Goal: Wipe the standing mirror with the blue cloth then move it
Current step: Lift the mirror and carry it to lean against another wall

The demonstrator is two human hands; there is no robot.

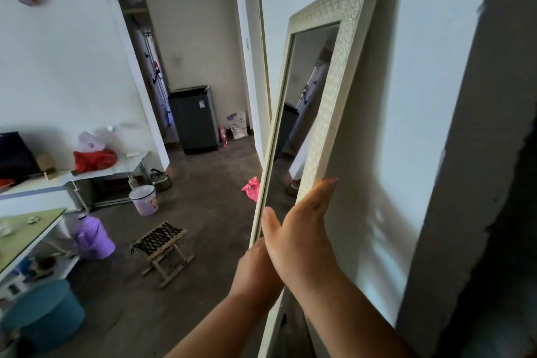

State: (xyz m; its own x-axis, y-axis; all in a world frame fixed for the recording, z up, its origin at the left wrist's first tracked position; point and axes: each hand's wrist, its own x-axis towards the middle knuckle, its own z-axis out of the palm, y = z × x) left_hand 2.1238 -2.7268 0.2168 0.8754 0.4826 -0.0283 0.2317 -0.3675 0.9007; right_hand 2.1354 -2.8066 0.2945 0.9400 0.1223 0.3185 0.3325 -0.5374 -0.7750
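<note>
Right hand (pixel 302 229) fingers (pixel 322 195) lie straight, pressed flat along the pebbled cream frame rail. At its 7 o'clock, the left hand (pixel 255 267) curls round the thin edge. The rectangular standing mirror (pixel 343 67) tilts toward 1 o'clock beside a smooth pale wall (pixel 421 67).

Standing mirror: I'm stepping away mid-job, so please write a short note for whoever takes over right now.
Left hand: on the frame's left edge, fingers hidden.
Right hand: flat, fingers straight, pressed on the front of the standing mirror.
Mirror: tilted, top near the wall.
Blue cloth: not in view.
Done: probably the wiping, since no cloth shows in either hand.
Left: carry the mirror to its new spot and stand it there.
</note>
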